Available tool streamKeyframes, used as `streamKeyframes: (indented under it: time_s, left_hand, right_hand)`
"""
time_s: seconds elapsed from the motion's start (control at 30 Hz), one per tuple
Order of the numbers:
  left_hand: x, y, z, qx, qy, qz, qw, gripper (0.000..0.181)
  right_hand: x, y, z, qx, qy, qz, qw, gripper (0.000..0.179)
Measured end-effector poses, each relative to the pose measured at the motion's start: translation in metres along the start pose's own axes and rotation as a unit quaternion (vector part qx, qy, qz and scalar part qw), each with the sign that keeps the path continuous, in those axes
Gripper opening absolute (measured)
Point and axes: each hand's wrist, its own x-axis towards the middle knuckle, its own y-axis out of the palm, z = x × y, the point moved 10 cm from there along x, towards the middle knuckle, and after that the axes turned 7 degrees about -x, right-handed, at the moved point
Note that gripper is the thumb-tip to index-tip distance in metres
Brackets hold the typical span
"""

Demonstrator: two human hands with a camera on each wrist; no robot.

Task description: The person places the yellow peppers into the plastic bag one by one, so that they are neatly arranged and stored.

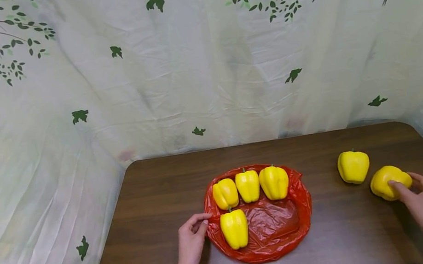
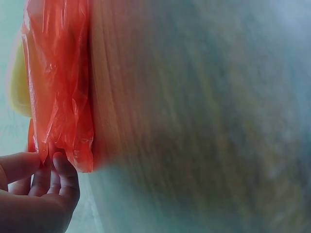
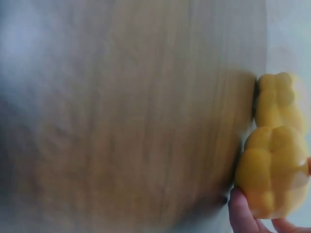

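A red plastic bag (image 1: 273, 222) lies spread on the table with its edge rolled into a round rim. My left hand (image 1: 193, 238) pinches that rim at its left side; the left wrist view shows thumb and fingers on the thin plastic. Three yellow bell peppers stand in a row at the bag's back, the middle one (image 1: 247, 186) among them, and another bell pepper (image 1: 235, 229) sits at its front left. Over at the right, my right hand (image 1: 422, 199) grips a yellow bell pepper (image 1: 388, 182) between thumb and fingers. Just beyond it stands another bell pepper (image 1: 353, 167).
The dark wooden table (image 1: 155, 197) has rounded far corners. A pale curtain (image 1: 201, 68) printed with leaves and branches hangs behind it and along both sides. A stretch of tabletop lies between the bag and the two peppers at the right.
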Motion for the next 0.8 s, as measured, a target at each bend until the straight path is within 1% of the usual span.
streamKeyframes:
  time_s: [0.1,0.3,0.6,0.8]
  left_hand:
    - [0.0,0.0,0.0,-0.001,-0.002,-0.001,1.0,0.017]
    - [0.0,0.002,-0.003,0.0,-0.006,0.002,1.0,0.017]
    - [0.0,0.003,-0.007,0.01,-0.006,0.016,0.9998,0.019]
    - [0.0,0.002,-0.007,0.01,-0.003,0.018,0.9998,0.02]
  right_hand:
    - [-0.004,0.001,-0.003,0.012,-0.004,-0.006,0.9999,0.091]
    - [-0.013,0.003,-0.006,0.038,0.003,-0.021,0.9991,0.089]
    - [-0.023,0.005,0.001,0.065,-0.008,-0.035,0.9973,0.083]
    - [-0.024,0.012,0.003,0.124,0.0,-0.032,0.9918,0.076]
